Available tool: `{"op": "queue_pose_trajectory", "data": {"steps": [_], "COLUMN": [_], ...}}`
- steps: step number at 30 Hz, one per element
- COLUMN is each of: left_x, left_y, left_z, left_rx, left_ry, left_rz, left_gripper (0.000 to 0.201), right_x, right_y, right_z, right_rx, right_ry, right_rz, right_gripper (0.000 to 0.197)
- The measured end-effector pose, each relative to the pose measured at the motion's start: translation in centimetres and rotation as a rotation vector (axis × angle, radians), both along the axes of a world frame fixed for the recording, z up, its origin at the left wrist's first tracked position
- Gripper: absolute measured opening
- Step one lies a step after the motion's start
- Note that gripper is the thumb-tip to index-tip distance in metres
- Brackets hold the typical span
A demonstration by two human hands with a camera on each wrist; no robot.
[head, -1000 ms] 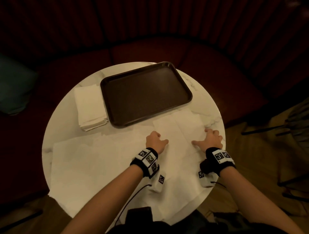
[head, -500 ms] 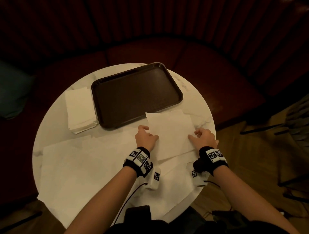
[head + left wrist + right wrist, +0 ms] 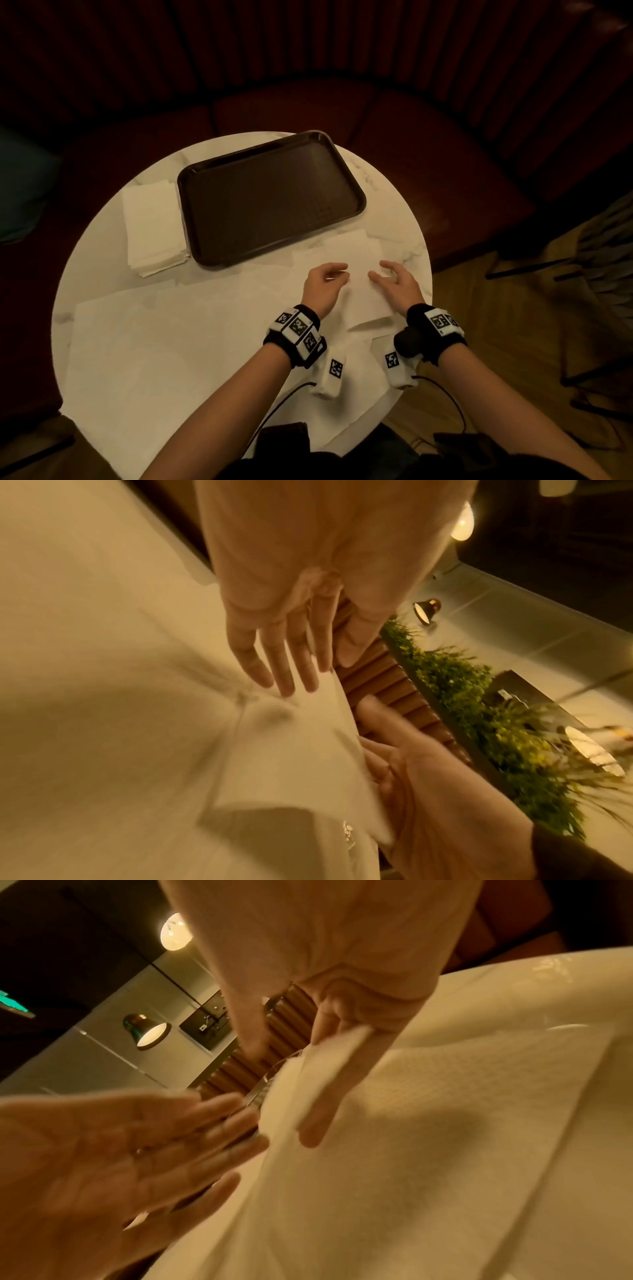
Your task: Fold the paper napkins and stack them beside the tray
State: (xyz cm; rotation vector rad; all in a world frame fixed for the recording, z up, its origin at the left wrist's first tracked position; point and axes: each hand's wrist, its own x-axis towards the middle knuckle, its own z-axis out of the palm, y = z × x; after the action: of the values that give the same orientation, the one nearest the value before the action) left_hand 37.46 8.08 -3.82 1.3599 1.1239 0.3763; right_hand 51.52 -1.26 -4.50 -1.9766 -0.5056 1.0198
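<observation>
Nothing readable here tbh. Only markings are the black-and-white square code tags on the wristbands (image 3: 297,328) and on the little white boxes (image 3: 334,369) hanging under the wrists, just patterns, no letters or numbers.

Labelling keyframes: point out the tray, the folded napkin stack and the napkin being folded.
tray (image 3: 270,202): head view, middle of its dark floor.
folded napkin stack (image 3: 152,224): head view, top sheet, left of the tray.
napkin being folded (image 3: 359,291): head view, flat middle between the hands.
</observation>
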Motion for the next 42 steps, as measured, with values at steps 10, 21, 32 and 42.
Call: {"op": "queue_pose_trajectory", "data": {"steps": [10,21,32,42], "left_x": [-7.9,-19.7,-26.4,-26.7], "left_y": [1.4,16.3,30.3,27.5], "left_z": [3.1,10.5,2.6,2.8], "left_rx": [-0.416,0.333,0.256,0.600], "left_ry": [-0.145,-0.096,0.210,0.699], "left_rz": [0.322,0.372,0.378,0.112], "left_gripper": [0.045,0.033,0.043,0.043], "right_x": [-7.0,-14.1,-13.7,-16.0], "right_y": [3.9,8.5,4.4,6.0], "right_z": [5.8,7.2,5.9,4.9], "right_rx": [0.304,0.349,0.252,0.114], "right_ry": [0.189,0.210,0.043,-0.130], "right_rz": [0.229,0.270,0.060,0.187], "right_gripper": [0.038,0.044,0.073,0.023]}}
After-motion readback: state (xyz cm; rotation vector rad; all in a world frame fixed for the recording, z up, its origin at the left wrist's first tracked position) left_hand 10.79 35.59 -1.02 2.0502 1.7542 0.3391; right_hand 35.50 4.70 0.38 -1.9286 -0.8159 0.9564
